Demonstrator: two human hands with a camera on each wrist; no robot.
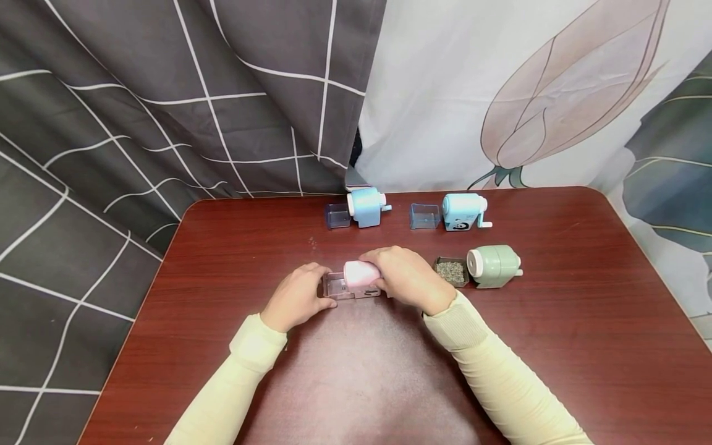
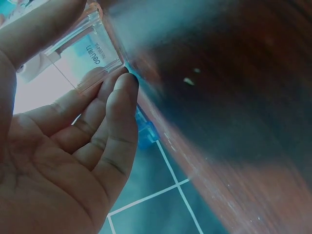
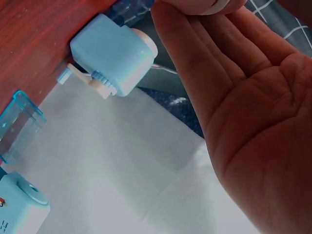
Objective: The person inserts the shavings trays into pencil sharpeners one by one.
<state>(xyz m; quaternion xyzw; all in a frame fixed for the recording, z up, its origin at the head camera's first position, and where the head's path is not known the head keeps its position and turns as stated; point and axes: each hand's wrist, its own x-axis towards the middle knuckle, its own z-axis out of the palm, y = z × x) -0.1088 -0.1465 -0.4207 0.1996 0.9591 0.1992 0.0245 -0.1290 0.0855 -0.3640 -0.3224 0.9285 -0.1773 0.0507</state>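
A pink hand-crank pencil sharpener [image 1: 360,274] stands on the table between both hands, its clear shavings drawer [image 1: 335,286] sticking out to the left. My left hand [image 1: 297,298] pinches this drawer, with the thumb on the near side and the fingers on the far side. In the left wrist view, small lettering shows through the clear drawer [image 2: 108,48]. From the right, my right hand [image 1: 408,279] grips the pink body and hides its crank end. Only a bit of the pink sharpener [image 3: 195,5] shows at the top of the right wrist view.
Behind stand two blue sharpeners [image 1: 367,207] [image 1: 463,211], each with a clear blue drawer [image 1: 337,216] [image 1: 425,217] to its left. Right of my right hand sits a green sharpener [image 1: 497,266] beside a drawer of shavings [image 1: 452,272]. Curtains [image 1: 267,136] hang behind the table's back edge.
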